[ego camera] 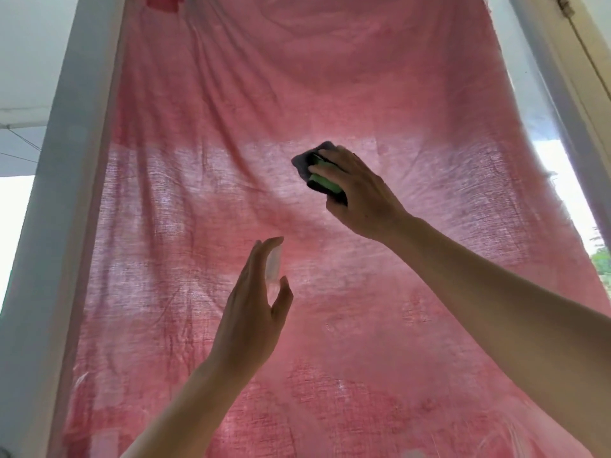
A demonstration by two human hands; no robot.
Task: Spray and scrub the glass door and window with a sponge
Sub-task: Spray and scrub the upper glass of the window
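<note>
Your right hand [358, 193] gripped the soft, light sponge [319, 175] by its green edges, at one o'clock from your left hand [253, 312], which pinched a clear spray bottle [274, 269].

A hanging cloth [231, 94] fills the opening between the left frame post [59, 180] and the right frame post [568, 120], and both arms reach up in front of it. The right grip [358, 193] is right of centre and holds a sponge [317, 175] on its far side, toward the cloth. The left grip [253, 305] is lower and further left, well apart from it, with a spray bottle [274, 266] between thumb and fingers.
</note>
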